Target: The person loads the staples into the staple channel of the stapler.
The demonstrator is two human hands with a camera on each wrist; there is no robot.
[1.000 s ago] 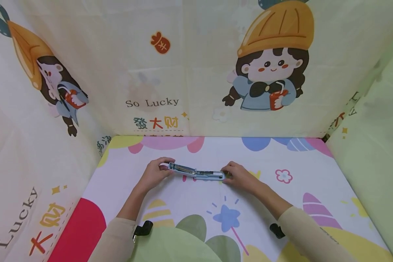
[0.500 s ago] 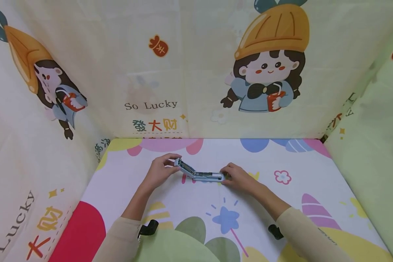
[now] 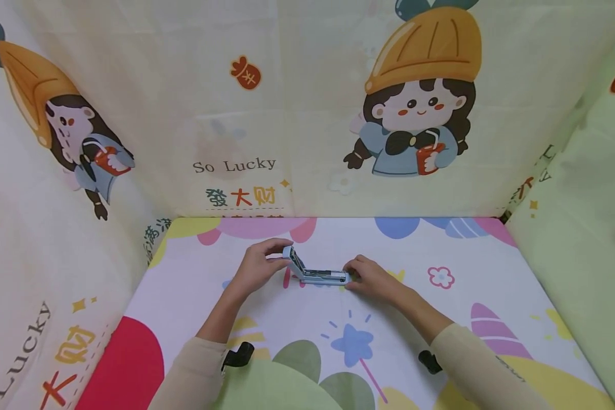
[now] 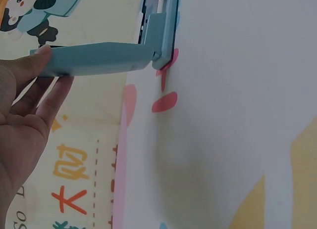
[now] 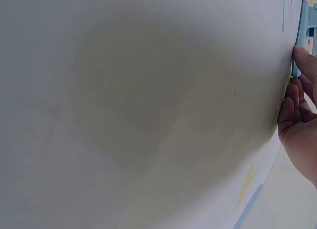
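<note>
Boxed in on three sides, basically: wrinkly cream cloth back wall (image 3: 318, 74), matching left cloth wall (image 3: 15, 239), pale greenish-cream right cloth wall (image 3: 579, 228). Pretty cute prints up back, too: cartoon girl in an orange cap (image 3: 420, 125), dark "So Lucky" lettering (image 3: 234, 165) and a small red pouch (image 3: 246, 73) further left. Down below, a flat white tabletop (image 3: 484, 265) splashed with pastel shapes, plus a big red patch (image 3: 123, 359) at left. Soft light, blurry shadows.

Smooth plastic case (image 4: 101, 60); backdrop (image 3: 307, 125) apparently cloth.
</note>
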